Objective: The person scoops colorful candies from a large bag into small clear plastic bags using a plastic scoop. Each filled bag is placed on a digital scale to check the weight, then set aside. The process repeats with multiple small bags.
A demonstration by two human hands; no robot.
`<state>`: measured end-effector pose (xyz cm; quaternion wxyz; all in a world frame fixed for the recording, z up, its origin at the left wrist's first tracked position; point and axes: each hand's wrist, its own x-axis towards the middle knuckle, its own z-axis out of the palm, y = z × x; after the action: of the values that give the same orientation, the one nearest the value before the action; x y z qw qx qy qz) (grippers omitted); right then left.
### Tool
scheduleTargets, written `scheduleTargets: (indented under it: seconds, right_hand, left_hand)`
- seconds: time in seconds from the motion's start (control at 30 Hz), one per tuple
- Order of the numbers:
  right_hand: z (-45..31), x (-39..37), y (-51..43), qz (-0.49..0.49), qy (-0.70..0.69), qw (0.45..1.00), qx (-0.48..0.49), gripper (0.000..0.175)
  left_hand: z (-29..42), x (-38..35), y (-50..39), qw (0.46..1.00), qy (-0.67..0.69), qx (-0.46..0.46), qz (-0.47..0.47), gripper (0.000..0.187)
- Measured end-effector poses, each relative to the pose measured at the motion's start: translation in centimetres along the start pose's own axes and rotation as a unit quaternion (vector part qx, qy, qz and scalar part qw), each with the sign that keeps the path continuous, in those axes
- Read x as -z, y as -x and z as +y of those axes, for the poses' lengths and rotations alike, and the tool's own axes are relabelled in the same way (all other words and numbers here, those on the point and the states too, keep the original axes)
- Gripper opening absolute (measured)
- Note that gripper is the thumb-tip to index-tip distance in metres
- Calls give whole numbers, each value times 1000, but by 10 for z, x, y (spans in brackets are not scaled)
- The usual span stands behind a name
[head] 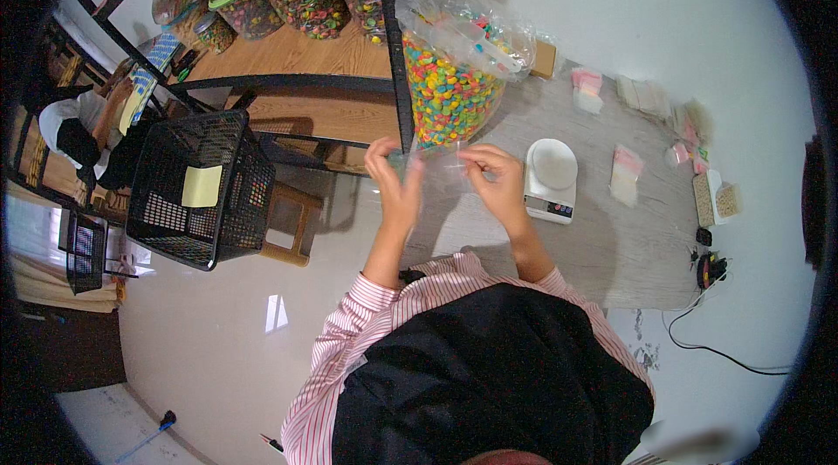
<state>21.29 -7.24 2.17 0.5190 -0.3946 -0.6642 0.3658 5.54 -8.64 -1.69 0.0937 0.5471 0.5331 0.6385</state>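
A small clear plastic bag (442, 178) is stretched out in front of me, thin and hard to make out. My right hand (496, 182) pinches its right edge between thumb and fingers. At its left side is my left hand (396, 186), blurred, with thumb and fingers curved; whether they grip the film cannot be told. Just beyond both hands stands a large clear sack of colourful round candy-like pieces (452, 95), its mouth folded open. A translucent scoop (494, 52) lies at the sack's mouth. Right of my right hand sits a white digital kitchen scale (550, 203) with a round platform.
Packs of small bags (625, 173) lie on the grey table (589, 262), near a white container (710, 200) and a cable (720, 353). On the left are a shelf (314, 62) with filled bags, a black basket (196, 223) over a brown stool (294, 223), and another person (82, 131).
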Motion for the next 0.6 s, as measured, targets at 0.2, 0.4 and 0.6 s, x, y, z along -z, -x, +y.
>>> scheduleTargets:
  seconds: [0.2, 0.4, 0.6]
  right_hand:
    - [18, 10, -4, 2, 16, 1000, 25, 17]
    - [24, 5, 0, 35, -160, 985, -54, 13]
    - [18, 1, 3, 59, -169, 981, -70, 8]
  left_hand:
    - [-17, 5, 9, 885, 281, 330, -167, 36]
    - [6, 3, 1, 946, 218, 225, -84, 30]
    - [1, 4, 4, 935, 261, 227, -80, 28]
